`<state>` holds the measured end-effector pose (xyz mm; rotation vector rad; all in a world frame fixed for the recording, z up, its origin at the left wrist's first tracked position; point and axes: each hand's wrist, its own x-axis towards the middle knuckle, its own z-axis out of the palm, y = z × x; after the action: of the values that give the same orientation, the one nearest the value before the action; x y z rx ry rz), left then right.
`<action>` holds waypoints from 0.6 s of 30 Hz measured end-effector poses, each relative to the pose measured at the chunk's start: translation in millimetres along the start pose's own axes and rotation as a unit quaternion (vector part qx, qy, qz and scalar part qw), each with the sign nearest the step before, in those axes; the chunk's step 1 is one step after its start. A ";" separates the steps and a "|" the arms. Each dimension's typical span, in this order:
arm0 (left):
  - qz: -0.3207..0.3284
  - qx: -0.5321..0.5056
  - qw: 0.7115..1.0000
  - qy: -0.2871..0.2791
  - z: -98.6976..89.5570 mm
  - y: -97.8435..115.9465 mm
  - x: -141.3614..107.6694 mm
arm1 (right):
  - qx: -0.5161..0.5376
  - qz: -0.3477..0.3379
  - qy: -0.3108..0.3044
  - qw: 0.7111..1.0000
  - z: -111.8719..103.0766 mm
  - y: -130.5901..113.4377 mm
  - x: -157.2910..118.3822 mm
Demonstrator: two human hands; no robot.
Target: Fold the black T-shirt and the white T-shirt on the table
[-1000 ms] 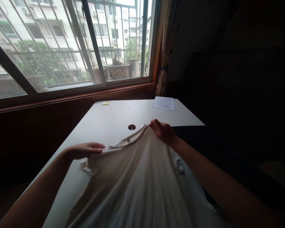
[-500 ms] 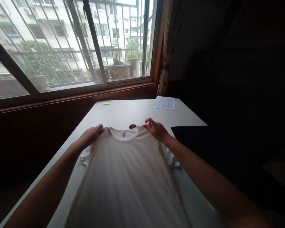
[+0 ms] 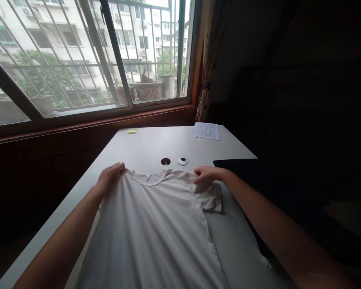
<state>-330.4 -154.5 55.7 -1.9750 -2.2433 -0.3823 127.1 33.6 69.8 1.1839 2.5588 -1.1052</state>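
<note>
A white T-shirt (image 3: 150, 224) lies spread over the white table (image 3: 150, 146), its neckline toward the far side and its lower end running out of view at the bottom. My left hand (image 3: 110, 176) is closed on the shirt's left shoulder, beside the collar. At the right shoulder seam, my right hand (image 3: 207, 174) pinches the fabric. The right sleeve (image 3: 210, 197) lies out on the table below that hand, while the left sleeve is mostly hidden. Creases run down the shirt from the left shoulder.
Beyond the collar are a round hole (image 3: 165, 161) in the tabletop and a white ring-shaped cover (image 3: 183, 161). Papers (image 3: 206, 131) and a yellow sticky note (image 3: 132, 131) lie near the far edge. A dark object (image 3: 237, 163) borders the table's right side. A barred window (image 3: 87, 60) stands behind.
My right hand has moved from near the collar outward to the right shoulder seam. The shirt has come lower and nearer, uncovering the hole and the white ring. The right sleeve now shows more.
</note>
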 end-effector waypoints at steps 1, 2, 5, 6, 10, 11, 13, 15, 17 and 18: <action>-0.003 0.005 1.000 0.008 -1.2 -5.5 1.0 | 0.003 -0.003 0.013 1.000 -0.7 0.6 -2.4; -0.005 0.009 1.000 0.019 -2.7 -11.1 2.2 | 0.005 -0.007 0.030 0.999 -1.7 1.1 -4.4; -0.012 -0.008 0.999 0.050 -6.1 -26.3 6.5 | -0.006 -0.007 0.093 0.996 -5.9 2.8 -7.1; -0.016 -0.029 0.998 0.053 -6.0 -30.0 7.7 | -0.018 0.000 0.114 0.993 -7.2 3.3 -6.5; -0.040 -0.113 0.992 0.035 2.7 -35.8 8.5 | -0.095 0.039 0.177 0.979 -8.0 3.1 -0.2; -0.044 -0.124 0.991 0.029 6.2 -35.5 7.3 | -0.119 0.047 0.188 0.974 -6.8 2.3 1.0; -0.046 -0.144 0.988 0.016 12.2 -34.4 2.9 | -0.166 0.061 0.204 0.963 -3.5 0.2 1.1; -0.048 -0.163 0.985 0.007 14.7 -35.2 -3.7 | -0.209 0.070 0.215 0.951 -0.1 -2.3 -2.2; -0.053 -0.179 0.982 0.000 12.1 -40.1 -12.5 | -0.244 0.075 0.224 0.941 2.6 -5.8 -8.2; -0.060 -0.186 0.981 -0.013 9.0 -44.6 -17.7 | -0.259 0.073 0.232 0.935 4.0 -8.6 -11.6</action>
<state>-371.4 -174.0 37.7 -2.0168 -2.4618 -0.8517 128.3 20.2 76.3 1.5749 2.7512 -0.0875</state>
